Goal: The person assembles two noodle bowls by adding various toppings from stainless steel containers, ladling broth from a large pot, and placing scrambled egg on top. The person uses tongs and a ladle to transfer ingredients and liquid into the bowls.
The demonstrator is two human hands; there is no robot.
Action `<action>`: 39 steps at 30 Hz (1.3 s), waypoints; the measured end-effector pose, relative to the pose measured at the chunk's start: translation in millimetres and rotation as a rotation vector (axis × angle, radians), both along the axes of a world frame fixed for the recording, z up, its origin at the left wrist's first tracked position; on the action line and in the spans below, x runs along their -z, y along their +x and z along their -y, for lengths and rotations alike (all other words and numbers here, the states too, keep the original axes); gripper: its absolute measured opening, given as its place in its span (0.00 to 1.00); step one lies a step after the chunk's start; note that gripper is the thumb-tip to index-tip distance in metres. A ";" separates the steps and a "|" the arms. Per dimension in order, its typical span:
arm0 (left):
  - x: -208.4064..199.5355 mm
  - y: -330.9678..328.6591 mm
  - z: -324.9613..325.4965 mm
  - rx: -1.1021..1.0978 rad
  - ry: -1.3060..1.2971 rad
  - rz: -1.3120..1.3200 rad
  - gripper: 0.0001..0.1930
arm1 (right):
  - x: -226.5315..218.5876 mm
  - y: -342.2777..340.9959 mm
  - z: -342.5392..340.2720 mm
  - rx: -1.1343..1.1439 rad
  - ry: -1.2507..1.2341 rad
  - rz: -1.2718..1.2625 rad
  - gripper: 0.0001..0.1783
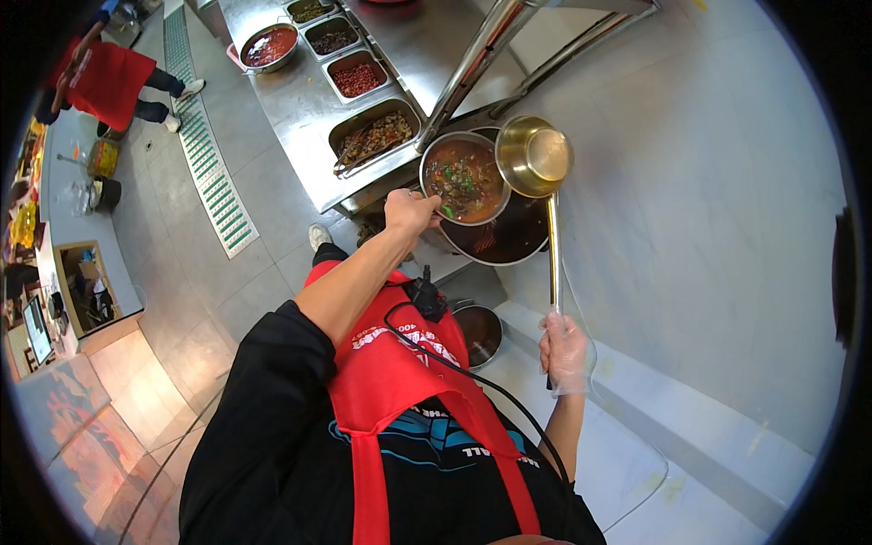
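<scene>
My left hand (413,214) grips the near left rim of a metal bowl (435,150) of reddish-brown soup with green bits and chopped pieces. That bowl is held over a large pot (530,258) of dark liquid, covering part of it. In a thin clear glove, my right hand (565,354) is closed round the long handle of a brass-coloured ladle (534,156). The ladle's deep cup is at the bowl's right edge, above the pot; whether it touches the bowl I cannot tell.
A steel counter (295,118) holds several metal trays of toppings, such as a tray of chopped mix (374,136), and a basin of red sauce (270,47). Shiny metal bars (474,65) rise beside the pot. Another pot (479,333) stands below. A person in red (109,82) is at far left.
</scene>
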State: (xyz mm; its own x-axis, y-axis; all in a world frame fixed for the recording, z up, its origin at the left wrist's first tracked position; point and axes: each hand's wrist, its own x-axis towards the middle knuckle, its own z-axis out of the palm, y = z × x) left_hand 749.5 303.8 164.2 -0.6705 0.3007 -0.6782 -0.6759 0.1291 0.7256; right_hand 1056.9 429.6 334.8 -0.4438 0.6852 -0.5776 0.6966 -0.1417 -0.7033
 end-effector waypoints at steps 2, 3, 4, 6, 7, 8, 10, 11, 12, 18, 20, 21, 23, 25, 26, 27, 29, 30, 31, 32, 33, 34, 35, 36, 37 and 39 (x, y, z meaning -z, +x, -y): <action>-2.9 0.0 5.9 0.003 0.018 -0.010 0.11 | -2.1 2.2 -4.1 0.029 -0.120 -0.117 0.22; -3.9 -0.5 9.9 0.013 0.023 -0.017 0.11 | -3.4 2.7 -6.6 0.036 -0.113 -0.115 0.23; -4.7 -0.4 14.0 0.027 0.026 -0.024 0.10 | -4.7 2.7 -10.6 0.062 -0.122 -0.111 0.25; -5.6 -1.3 21.7 0.021 0.018 -0.018 0.10 | -4.0 1.0 -20.1 0.100 -0.128 -0.062 0.30; -5.8 -2.2 25.7 0.030 0.010 -0.024 0.10 | -2.4 0.1 -25.3 0.102 -0.136 -0.050 0.30; -6.3 -2.7 29.3 0.014 0.056 -0.005 0.10 | 1.2 -1.1 -30.3 0.116 -0.138 -0.049 0.30; -7.0 -6.0 39.9 0.038 0.023 0.001 0.08 | 12.5 -5.0 -43.7 0.141 -0.139 -0.008 0.30; -7.7 -6.5 45.6 0.036 -0.011 -0.013 0.06 | 20.2 -7.7 -50.2 0.147 -0.147 0.037 0.29; -7.3 -8.9 51.7 0.062 -0.020 -0.001 0.07 | 29.9 -10.7 -55.9 0.148 -0.148 0.089 0.29; -9.9 -11.4 90.3 0.023 -0.021 -0.025 0.08 | 106.9 -57.4 -85.1 -0.323 0.172 0.303 0.26; -14.9 -10.0 101.6 -0.011 -0.069 -0.042 0.08 | 132.1 -77.7 -89.5 -0.500 0.362 0.408 0.25; -18.5 -9.5 107.5 -0.026 -0.049 -0.041 0.09 | 145.0 -92.2 -88.8 -0.437 0.319 0.461 0.24; -25.4 -6.4 118.1 -0.085 -0.036 -0.037 0.14 | 162.6 -112.0 -94.0 -0.375 0.283 0.521 0.24; -29.3 -5.3 128.4 -0.112 -0.057 -0.041 0.15 | 177.0 -125.7 -94.1 -0.383 0.295 0.526 0.25; -30.1 -4.6 133.4 -0.133 -0.054 -0.041 0.15 | 182.3 -129.5 -94.0 -0.364 0.287 0.524 0.24; -30.0 -3.4 138.5 -0.154 -0.050 -0.039 0.15 | 186.6 -132.9 -93.7 -0.364 0.268 0.543 0.24; -29.0 -2.5 150.2 -0.164 -0.052 -0.033 0.14 | 192.8 -139.8 -92.4 -0.363 0.253 0.568 0.24; -27.8 -1.8 155.9 -0.172 -0.046 -0.035 0.14 | 194.5 -141.7 -91.4 -0.401 0.267 0.554 0.24; -26.5 -1.2 161.3 -0.187 -0.059 -0.029 0.13 | 195.0 -142.6 -90.4 -0.434 0.281 0.546 0.24; -24.5 0.2 165.9 -0.209 -0.062 -0.036 0.14 | 195.3 -143.2 -89.4 -0.473 0.282 0.546 0.24; -22.9 2.6 171.6 -0.228 -0.044 -0.028 0.13 | 195.4 -143.9 -88.0 -0.462 0.193 0.560 0.24; -21.4 4.1 177.4 -0.253 -0.040 -0.019 0.12 | 194.7 -142.9 -87.7 -0.457 0.094 0.580 0.24; -20.0 3.6 183.7 -0.282 -0.033 -0.018 0.12 | 195.0 -144.0 -86.5 -0.452 -0.005 0.596 0.24; -17.9 3.7 188.6 -0.273 -0.028 -0.001 0.10 | 194.1 -141.9 -85.6 -0.393 -0.068 0.522 0.27; -16.4 3.8 194.6 -0.287 -0.024 0.002 0.08 | 194.7 -142.2 -83.8 -0.385 -0.119 0.450 0.27; -11.4 -0.3 204.8 -0.299 -0.041 0.037 0.07 | 196.2 -140.5 -80.3 -0.314 -0.265 0.280 0.26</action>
